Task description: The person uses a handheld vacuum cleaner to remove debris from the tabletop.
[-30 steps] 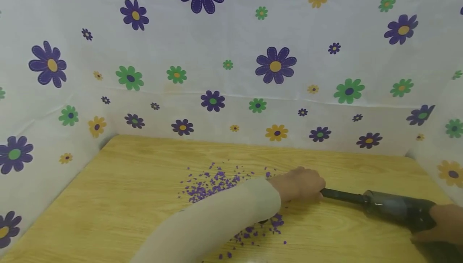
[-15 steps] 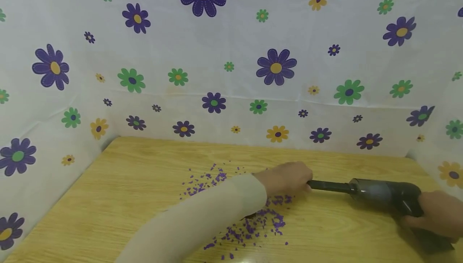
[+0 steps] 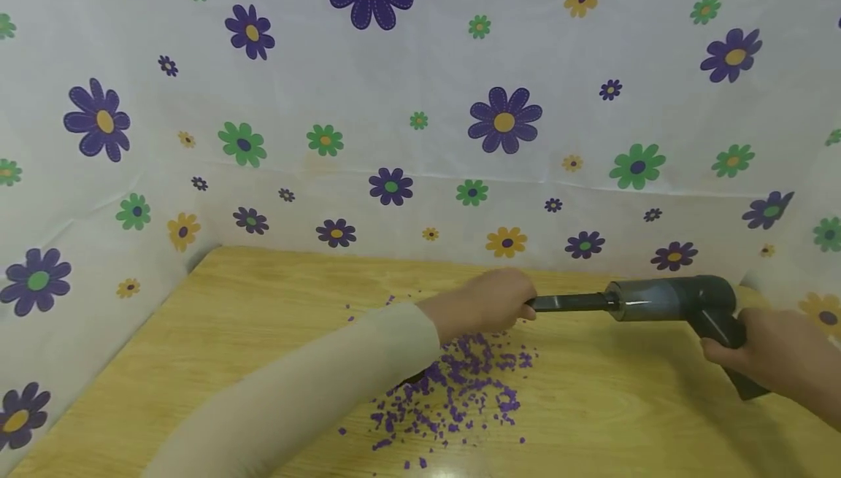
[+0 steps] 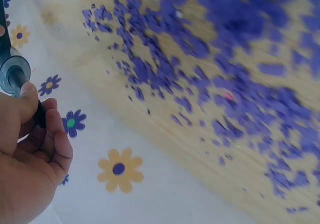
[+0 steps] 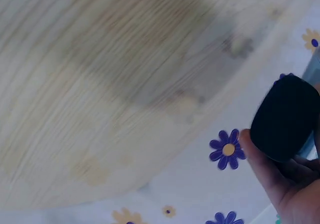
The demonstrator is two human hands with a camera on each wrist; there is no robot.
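The black tube (image 3: 568, 303) is pinched by the left hand (image 3: 493, 301), the vacuum (image 3: 650, 301) gripped by the right hand (image 3: 782, 350); both are best held in line.

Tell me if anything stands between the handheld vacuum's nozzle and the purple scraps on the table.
Only the left hand, gripping the free end of the nozzle. Beyond it, nothing visible stands before the purple scraps; in the head view, the left sleeve cuts across part of them.

In the head view, the left hand (image 3: 491, 298) partly hides the handheld-vacuum nozzle (image 3: 570, 303); the sleeve (image 3: 296, 390) runs out at seven o'clock.
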